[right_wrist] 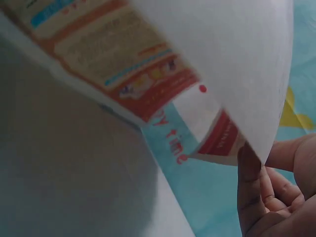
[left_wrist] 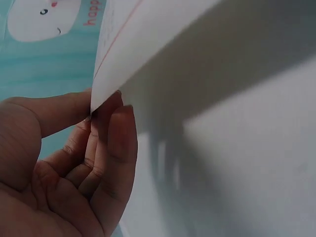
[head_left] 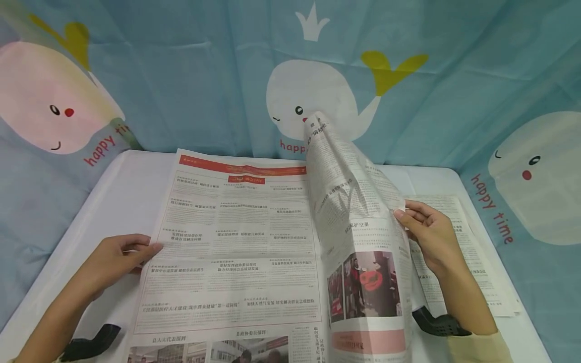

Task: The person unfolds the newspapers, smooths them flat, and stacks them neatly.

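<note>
- My left hand [head_left: 115, 257] pinches the left edge of the newspaper [head_left: 231, 247], thumb above and fingers [left_wrist: 118, 148] below; the left wrist view shows that edge lifted slightly off the desk [head_left: 131, 186]
- My right hand [head_left: 428, 232] holds the outer edge of one raised page [head_left: 354, 212], fingers [right_wrist: 249, 182] curled and clamped on the sheet, which stands up and arches over towards the left half
- The newspaper lies open in the middle of the white desk, its left page flat
- As I judge it, the page turn is about halfway: the sheet is up off the right side but not yet laid down on the left
- Another printed sheet [head_left: 458, 247] lies flat on the desk under my right hand
- No containers show anywhere; a blue whale-print cloth [head_left: 181, 75] hangs behind the desk
</note>
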The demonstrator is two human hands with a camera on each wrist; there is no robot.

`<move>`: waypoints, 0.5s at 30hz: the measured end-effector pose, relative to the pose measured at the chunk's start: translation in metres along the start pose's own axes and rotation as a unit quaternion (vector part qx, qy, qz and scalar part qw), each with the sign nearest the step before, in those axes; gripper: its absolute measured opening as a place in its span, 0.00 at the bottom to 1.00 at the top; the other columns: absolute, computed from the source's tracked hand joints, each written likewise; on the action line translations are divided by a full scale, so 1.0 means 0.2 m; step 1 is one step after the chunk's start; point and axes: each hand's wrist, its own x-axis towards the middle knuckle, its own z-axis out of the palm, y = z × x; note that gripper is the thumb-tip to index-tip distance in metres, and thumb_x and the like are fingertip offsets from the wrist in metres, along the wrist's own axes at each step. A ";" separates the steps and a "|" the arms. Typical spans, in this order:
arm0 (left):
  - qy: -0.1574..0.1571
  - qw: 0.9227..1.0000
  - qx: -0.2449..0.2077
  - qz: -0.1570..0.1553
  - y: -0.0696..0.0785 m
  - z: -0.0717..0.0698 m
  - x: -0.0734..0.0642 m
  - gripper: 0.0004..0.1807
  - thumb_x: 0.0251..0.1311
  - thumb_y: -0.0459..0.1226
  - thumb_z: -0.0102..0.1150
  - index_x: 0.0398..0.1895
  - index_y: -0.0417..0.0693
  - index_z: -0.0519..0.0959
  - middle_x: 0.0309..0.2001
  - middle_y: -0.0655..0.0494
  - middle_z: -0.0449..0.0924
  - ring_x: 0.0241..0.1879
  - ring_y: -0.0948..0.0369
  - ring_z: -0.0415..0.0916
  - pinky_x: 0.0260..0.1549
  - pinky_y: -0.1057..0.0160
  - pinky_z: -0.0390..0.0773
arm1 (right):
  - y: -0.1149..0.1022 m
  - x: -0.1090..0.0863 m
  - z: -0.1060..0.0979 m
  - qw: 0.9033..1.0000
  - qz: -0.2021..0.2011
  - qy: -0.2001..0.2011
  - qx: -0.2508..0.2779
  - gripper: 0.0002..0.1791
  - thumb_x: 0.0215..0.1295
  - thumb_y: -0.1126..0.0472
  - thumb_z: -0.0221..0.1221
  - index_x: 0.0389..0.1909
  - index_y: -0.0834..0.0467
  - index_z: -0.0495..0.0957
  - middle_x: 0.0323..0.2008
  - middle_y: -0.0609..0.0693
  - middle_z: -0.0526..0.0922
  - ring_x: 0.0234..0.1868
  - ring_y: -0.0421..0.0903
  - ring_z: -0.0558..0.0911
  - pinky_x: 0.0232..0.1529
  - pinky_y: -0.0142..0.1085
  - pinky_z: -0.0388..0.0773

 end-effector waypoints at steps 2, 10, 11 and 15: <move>0.002 1.000 0.006 -0.004 -0.02 -0.03 0.00 0.36 0.74 0.54 0.62 0.63 0.27 0.76 0.43 0.46 0.90 0.34 0.66 0.85 0.32 0.65 0.86 | 0.01 0.00 -0.02 1.000 0.002 0.006 -0.015 0.15 0.73 0.60 0.67 0.57 0.52 0.77 0.36 0.36 0.84 0.35 0.32 0.82 0.36 0.25 0.81; 0.010 0.999 0.034 -0.018 -0.10 -0.13 0.02 0.41 0.74 0.56 0.61 0.66 0.23 0.72 0.45 0.41 0.88 0.36 0.64 0.84 0.31 0.65 0.85 | 0.07 0.00 -0.11 0.993 0.018 0.021 -0.115 0.30 0.74 0.54 0.66 0.69 0.64 0.70 0.36 0.32 0.82 0.36 0.31 0.81 0.37 0.24 0.81; 0.014 0.999 0.039 -0.021 -0.09 -0.13 0.02 0.41 0.74 0.56 0.61 0.66 0.23 0.72 0.46 0.40 0.88 0.36 0.64 0.84 0.31 0.65 0.84 | 0.09 0.00 -0.14 0.992 0.016 0.021 -0.120 0.31 0.74 0.54 0.66 0.70 0.65 0.69 0.37 0.32 0.82 0.36 0.31 0.81 0.38 0.25 0.81; 0.026 0.998 0.045 -0.037 -0.08 -0.12 0.02 0.43 0.74 0.57 0.60 0.66 0.22 0.71 0.46 0.38 0.88 0.34 0.66 0.82 0.30 0.65 0.83 | 0.13 0.02 -0.23 0.989 0.005 0.028 -0.144 0.32 0.75 0.52 0.65 0.71 0.66 0.69 0.37 0.31 0.82 0.37 0.30 0.81 0.38 0.25 0.82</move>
